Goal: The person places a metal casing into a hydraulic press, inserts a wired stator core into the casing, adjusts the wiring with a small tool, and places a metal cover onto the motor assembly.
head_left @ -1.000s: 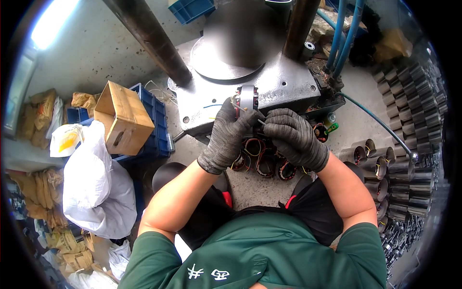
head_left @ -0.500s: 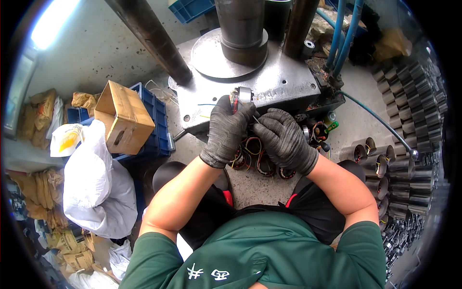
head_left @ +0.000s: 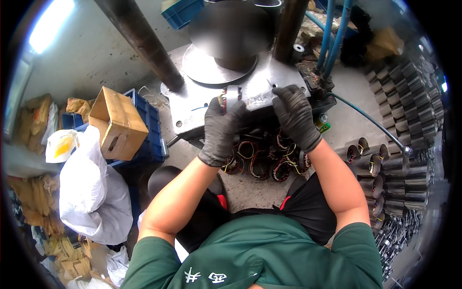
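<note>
In the left hand (head_left: 220, 135): A gloved grip closes on a wound metal ring (head_left: 234, 96), fingers on one side, thumb on the other, at the near edge of the steel surface (head_left: 260, 92).
Right hand (head_left: 296, 119): Fingers bent above the surface, right of the ring and clear of it; whether they pinch anything cannot be told, though a thin pale sliver (head_left: 270, 83) shows just beyond their tips.
Gap between gloves: Half a second ago the right fingers met the left at the ring, a thin rod between them; now the hands stand apart. Two-handed work on the ring appears broken off, the left alone holding it.
Blue strand (head_left: 198, 108): On the surface, just left of the left fingers.
Wound rings (head_left: 280, 169): On the floor, nearer the wearer than both sets of fingers, more of them exposed since the right hand moved off.
Round plate (head_left: 197, 68): Beyond the left fingertips.
Metal cylinders (head_left: 398, 171): Stacked well right of the right fingers.
Cardboard box (head_left: 130, 137): Well left of the left fingers.
</note>
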{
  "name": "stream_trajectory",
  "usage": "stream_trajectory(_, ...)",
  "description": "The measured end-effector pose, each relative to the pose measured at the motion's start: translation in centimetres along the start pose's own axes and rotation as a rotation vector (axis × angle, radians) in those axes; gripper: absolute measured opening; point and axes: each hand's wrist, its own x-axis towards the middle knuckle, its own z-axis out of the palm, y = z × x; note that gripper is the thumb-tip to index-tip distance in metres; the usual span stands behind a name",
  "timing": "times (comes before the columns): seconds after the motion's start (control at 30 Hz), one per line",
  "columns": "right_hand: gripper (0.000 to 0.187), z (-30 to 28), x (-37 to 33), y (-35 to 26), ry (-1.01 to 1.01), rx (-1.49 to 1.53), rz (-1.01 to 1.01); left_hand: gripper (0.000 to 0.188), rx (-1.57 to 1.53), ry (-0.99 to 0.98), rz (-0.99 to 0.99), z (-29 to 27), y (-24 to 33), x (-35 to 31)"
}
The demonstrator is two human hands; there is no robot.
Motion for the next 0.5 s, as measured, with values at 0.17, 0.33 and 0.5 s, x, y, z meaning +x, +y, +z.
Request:
stream_trajectory(0.17,0.018,0.6,1.1,7.6,0.146,0.005,0.072,0.025,-0.107,-0.031,-0.053,-0.8,0.1,-0.2)
stream_trajectory(0.33,0.017,2.3,0.5,12.1,0.097,-0.014,0.189,0.037,-0.108,-0.029,-0.058,-0.5,0.6,-0.6)
stream_trajectory(0.5,0.029,2.5,0.8,12.2,-0.03,-0.061,0.099,0.046,-0.09,-0.042,-0.058,-1.3,0.8,-0.8)
